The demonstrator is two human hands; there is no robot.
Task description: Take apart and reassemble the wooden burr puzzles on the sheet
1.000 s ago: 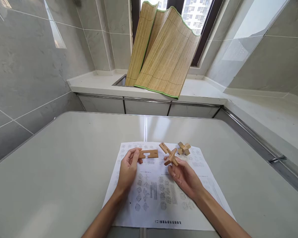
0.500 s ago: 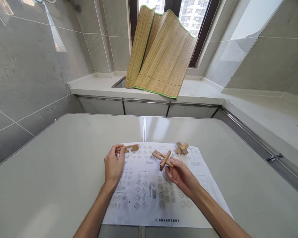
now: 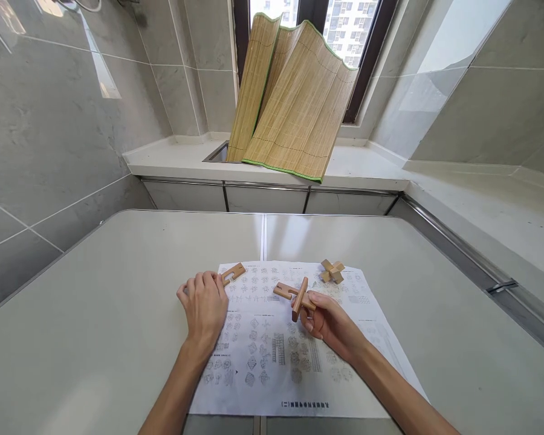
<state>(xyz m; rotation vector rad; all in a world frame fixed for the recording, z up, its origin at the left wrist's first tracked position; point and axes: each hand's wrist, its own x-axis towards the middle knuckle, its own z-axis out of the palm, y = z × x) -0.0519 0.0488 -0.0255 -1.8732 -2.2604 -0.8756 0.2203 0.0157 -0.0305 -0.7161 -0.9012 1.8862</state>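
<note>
My left hand [image 3: 204,306], back upward and fingers curled, holds one end of a flat notched wooden puzzle piece [image 3: 236,271] at the left edge of a printed sheet [image 3: 299,386]. The hand hides the piece's near end. In my right hand [image 3: 329,314], thumb and fingers pinch two crossed wooden puzzle pieces [image 3: 301,298] above the sheet. One of these is flat with a notch and points left; the other passes across it at a tilt. Beyond my right hand, an assembled wooden cross puzzle [image 3: 332,271] sits on the sheet.
The sheet, printed with several small diagrams, lies on a pale table [image 3: 118,314] with a seam down its middle. Behind the table, a folded bamboo mat [image 3: 299,103] leans on a white ledge [image 3: 172,157] before a window. Tiled walls stand on both sides.
My left hand has turned palm-down and shifted slightly left, tilting its notched piece. The crossed pieces in my right hand have moved slightly down and left, and the crossing piece stands steeper.
</note>
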